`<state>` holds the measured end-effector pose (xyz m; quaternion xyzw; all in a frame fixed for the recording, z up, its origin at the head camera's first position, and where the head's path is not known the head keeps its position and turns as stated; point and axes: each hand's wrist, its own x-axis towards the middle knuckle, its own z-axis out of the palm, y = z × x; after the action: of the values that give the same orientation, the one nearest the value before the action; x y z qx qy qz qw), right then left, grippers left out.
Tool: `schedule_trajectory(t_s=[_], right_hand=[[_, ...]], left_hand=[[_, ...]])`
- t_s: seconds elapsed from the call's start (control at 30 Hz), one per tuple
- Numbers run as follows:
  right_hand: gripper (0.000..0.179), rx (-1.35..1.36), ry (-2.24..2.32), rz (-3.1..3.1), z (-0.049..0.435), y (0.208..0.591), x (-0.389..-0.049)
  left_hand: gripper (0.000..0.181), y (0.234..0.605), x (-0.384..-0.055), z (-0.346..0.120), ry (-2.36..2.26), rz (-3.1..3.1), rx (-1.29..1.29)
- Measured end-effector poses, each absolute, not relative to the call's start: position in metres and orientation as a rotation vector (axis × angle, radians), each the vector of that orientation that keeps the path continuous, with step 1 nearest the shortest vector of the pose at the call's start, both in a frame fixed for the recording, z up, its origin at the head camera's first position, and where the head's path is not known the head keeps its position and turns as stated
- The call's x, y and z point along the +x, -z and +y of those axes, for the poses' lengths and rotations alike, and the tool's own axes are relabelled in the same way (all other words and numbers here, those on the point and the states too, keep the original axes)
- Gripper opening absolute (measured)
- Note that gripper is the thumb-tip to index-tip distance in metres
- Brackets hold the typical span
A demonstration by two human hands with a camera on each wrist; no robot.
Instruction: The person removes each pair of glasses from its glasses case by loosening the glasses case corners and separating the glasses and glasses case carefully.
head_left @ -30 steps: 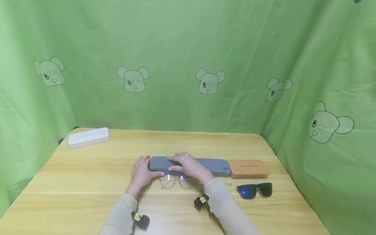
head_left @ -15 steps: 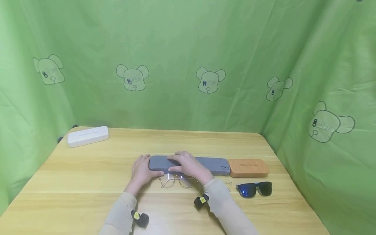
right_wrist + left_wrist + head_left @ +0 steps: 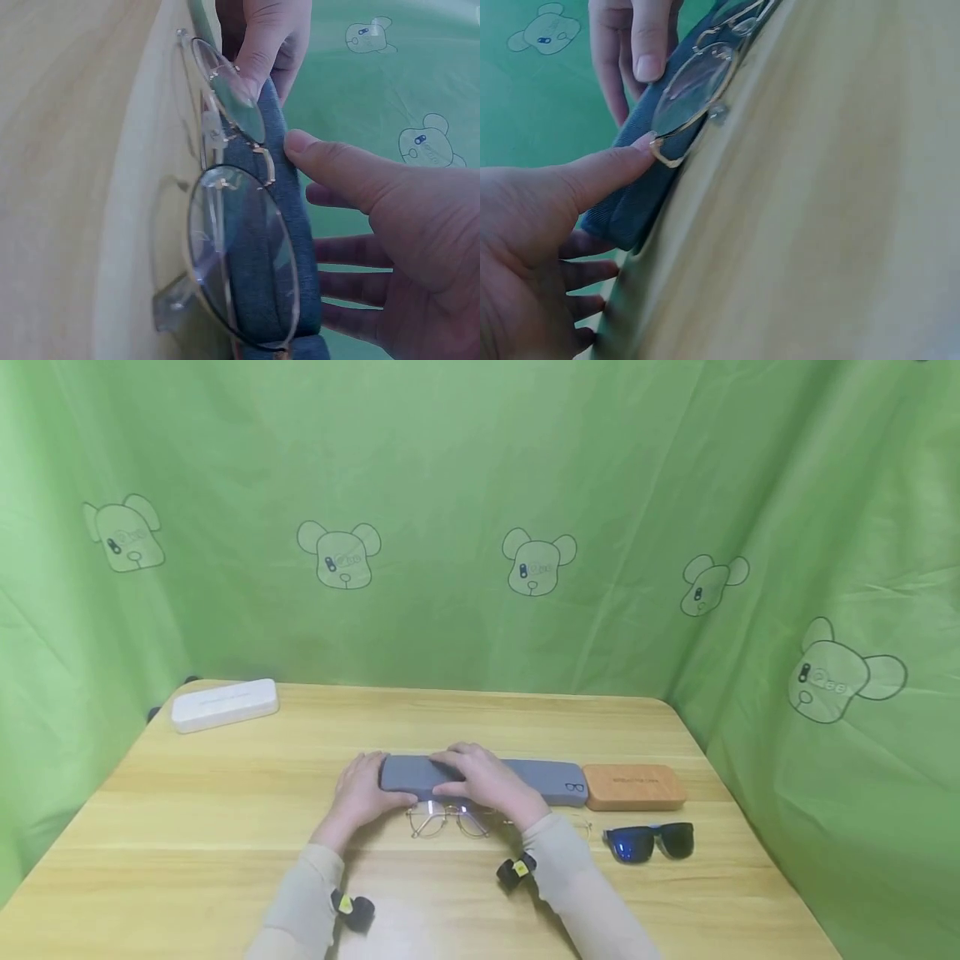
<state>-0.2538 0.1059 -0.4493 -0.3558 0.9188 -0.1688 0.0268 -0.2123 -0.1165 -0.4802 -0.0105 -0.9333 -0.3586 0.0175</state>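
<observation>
A blue-grey glasses case (image 3: 408, 768) lies lengthwise on the table. A second one (image 3: 543, 777), marked with a small glasses logo, continues its line to the right; my right hand hides their join in the head view. My left hand (image 3: 362, 792) holds the first case's left end, thumb along the near side and fingers around the end. Across the same case my right hand (image 3: 491, 783) has its thumb at the near top edge and its fingers over the far side. Thin-framed eyeglasses (image 3: 429, 821) stand just in front, near my left thumb (image 3: 619, 171).
Right of the cases sits an orange-brown glasses case (image 3: 636, 793), with dark blue-lensed sunglasses (image 3: 633, 845) before it. Another pair of thin-framed eyeglasses (image 3: 587, 832) is partly hidden by my right wrist. A white glasses case (image 3: 225, 706) lies at the table's back left corner.
My left wrist and forearm have shifted slightly left. Both hands stay at the blue-grey case, and the objects lie as before; the head view has tilted a little.
</observation>
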Motion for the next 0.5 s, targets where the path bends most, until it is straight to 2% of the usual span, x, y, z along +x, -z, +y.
schedule_trajectory(t_s=[0.5], right_hand=[[0.058, -1.110, 0.576, 2.908, 0.114, 0.434, -0.255]], left_hand=[[0.082, 0.458, -0.211, -0.152, 1.361, -2.952, -0.072]])
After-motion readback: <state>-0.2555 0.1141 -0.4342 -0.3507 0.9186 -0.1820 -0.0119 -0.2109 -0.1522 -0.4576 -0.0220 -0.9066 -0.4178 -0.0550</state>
